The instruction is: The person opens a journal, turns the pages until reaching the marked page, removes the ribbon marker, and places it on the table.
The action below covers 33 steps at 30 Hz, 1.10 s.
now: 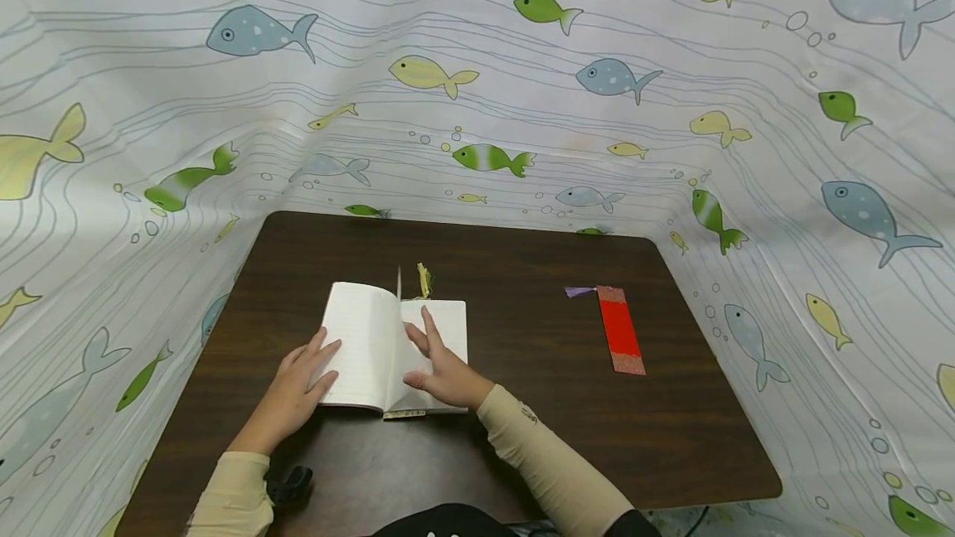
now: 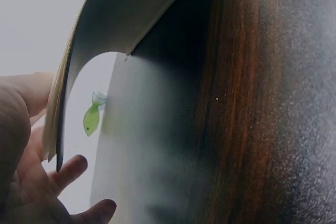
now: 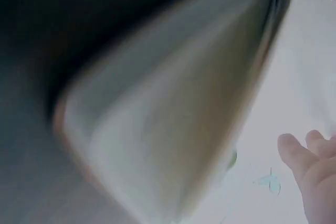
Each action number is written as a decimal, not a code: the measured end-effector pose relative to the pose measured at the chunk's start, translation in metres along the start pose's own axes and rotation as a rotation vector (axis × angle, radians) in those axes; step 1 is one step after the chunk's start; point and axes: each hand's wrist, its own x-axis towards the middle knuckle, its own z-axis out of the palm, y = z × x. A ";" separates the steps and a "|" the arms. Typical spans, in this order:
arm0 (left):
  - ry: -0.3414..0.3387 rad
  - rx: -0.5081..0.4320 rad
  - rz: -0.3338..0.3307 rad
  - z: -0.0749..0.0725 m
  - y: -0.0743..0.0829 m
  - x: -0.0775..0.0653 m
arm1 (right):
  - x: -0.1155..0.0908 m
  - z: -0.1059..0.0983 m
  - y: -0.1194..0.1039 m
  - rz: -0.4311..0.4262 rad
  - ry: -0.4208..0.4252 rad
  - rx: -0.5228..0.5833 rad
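Note:
An open notebook [image 1: 356, 346] with white pages lies on the table, one leaf standing up near its middle. My left hand [image 1: 302, 379] holds its left edge; in the left wrist view, this hand's fingers [image 2: 71, 174] reach past both sides of the raised cover and pages. Over the right-hand page is my right hand [image 1: 445, 373], fingers spread and nothing gripped. From the notebook's top edge sticks a yellow tassel [image 1: 424, 280], and a narrow patterned strip [image 1: 404, 415] shows at its bottom edge. The right wrist view shows blurred pages [image 3: 173, 108] beside the right hand.
To the right on the dark wooden table [image 1: 537, 437] lies a red bookmark [image 1: 620, 330] with a purple tassel [image 1: 579, 292]. A black object [image 1: 291, 485] is by the left wrist. Fish-printed white fabric [image 1: 477, 106] surrounds the table's back and sides.

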 end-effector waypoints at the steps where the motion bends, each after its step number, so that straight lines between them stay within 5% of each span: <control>1: 0.003 -0.009 0.003 0.000 0.000 0.000 | 0.001 0.003 -0.002 -0.016 -0.027 0.003; 7: 0.029 -0.090 0.009 0.001 -0.002 0.002 | 0.004 0.023 -0.008 -0.084 -0.164 -0.225; 15: 0.004 -0.349 -0.016 -0.006 -0.002 0.004 | 0.005 0.041 -0.014 -0.063 -0.275 -0.517; 20: 0.000 -0.231 -0.050 -0.007 -0.002 0.006 | 0.005 0.044 -0.014 -0.089 -0.285 -0.554; 26: 0.004 0.020 0.004 -0.002 -0.003 0.005 | 0.007 0.042 -0.011 -0.084 -0.307 -0.559; 33: 0.017 0.130 0.079 0.003 -0.002 0.005 | 0.007 0.032 -0.006 -0.077 -0.295 -0.562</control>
